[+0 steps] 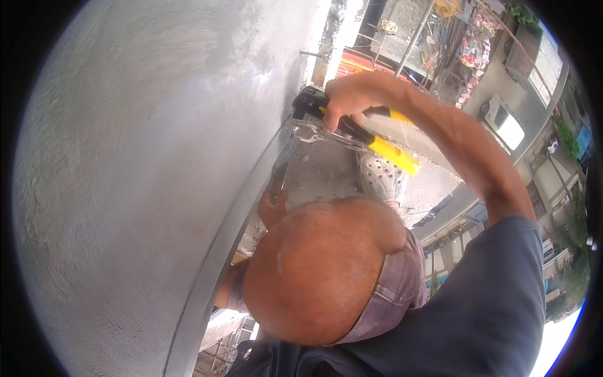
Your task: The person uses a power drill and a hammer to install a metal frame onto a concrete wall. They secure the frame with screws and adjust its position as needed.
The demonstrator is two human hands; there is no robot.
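My right hand (344, 103) reaches round from the right and is closed on a two-handled hand tool (392, 154) with a black head and yellow-and-black grips. Alongside its head is a silver metal jaw piece (304, 131); whether this belongs to the same tool I cannot tell. The tool's head is close to the corner of a grey plastered wall (157, 157). Below it my left hand (273, 204), partly hidden behind my bent knee (323, 270), has its fingers curled at the lower end of a thin metal rod (288, 163). That rod runs up toward the jaws.
A grey ledge strip (207, 283) runs along the wall. My foot in a white clog with holes (381, 179) rests on a concrete surface. A short bar (311, 54) sticks out of the wall. Far below on the right are a street and a white vehicle (504, 122).
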